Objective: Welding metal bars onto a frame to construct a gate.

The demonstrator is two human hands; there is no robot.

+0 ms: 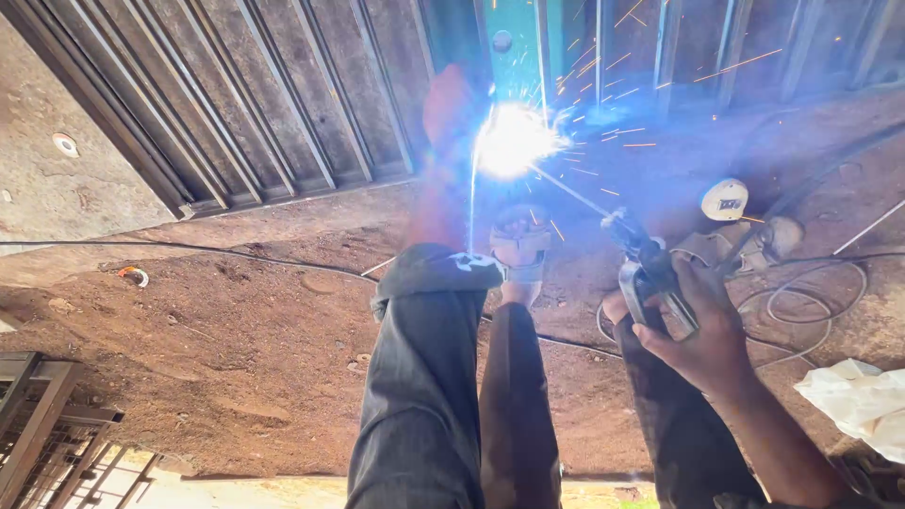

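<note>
R hand (693,325) grips electrode holder (650,273), rod tip at bright arc (514,141) on metal gate frame (514,47). L hand (451,108) up by arc, blurred; grip can't tell.

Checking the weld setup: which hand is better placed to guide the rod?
Right. The right hand grips the electrode holder, its rod at the arc; the left hand is beside the green post.
</note>
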